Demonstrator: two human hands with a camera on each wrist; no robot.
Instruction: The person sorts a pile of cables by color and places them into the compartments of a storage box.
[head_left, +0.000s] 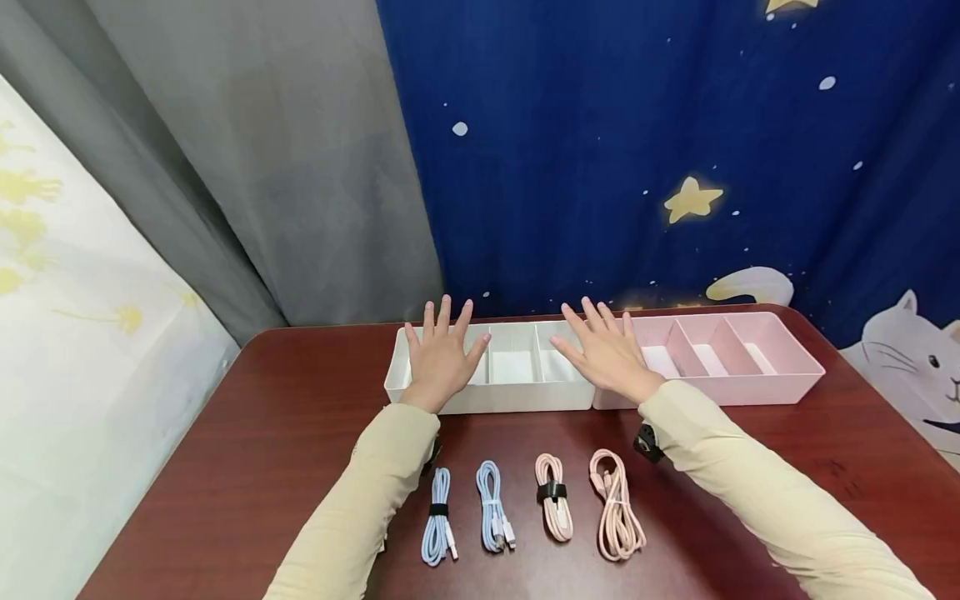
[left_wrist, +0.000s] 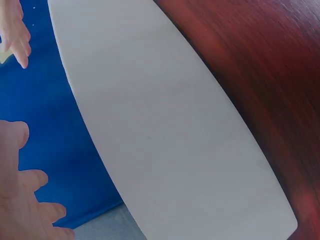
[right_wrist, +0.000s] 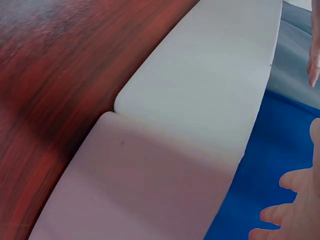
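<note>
My left hand (head_left: pixel 440 358), fingers spread, is over the left end of a white divided organizer box (head_left: pixel 517 398). With its fingers spread too, my right hand (head_left: pixel 606 354) hovers where the white box meets a pink divided organizer box (head_left: pixel 750 392). Both hands hold nothing. Nearer to me on the table lie a light blue cable with a black strap (head_left: pixel 436 533), a second light blue cable (head_left: pixel 491 504), a pink cable with a black strap (head_left: pixel 557 512) and a larger pink cable coil (head_left: pixel 618 521). The wrist views show the front walls of the white (left_wrist: pixel 160 120) and pink boxes (right_wrist: pixel 130 175).
Both boxes stand end to end along the back of a dark red-brown wooden table (head_left: pixel 300 450). Behind them hang a grey curtain (head_left: pixel 300 150) and a blue starry curtain (head_left: pixel 562 167). A white patterned cloth (head_left: pixel 97 350) hangs at the left.
</note>
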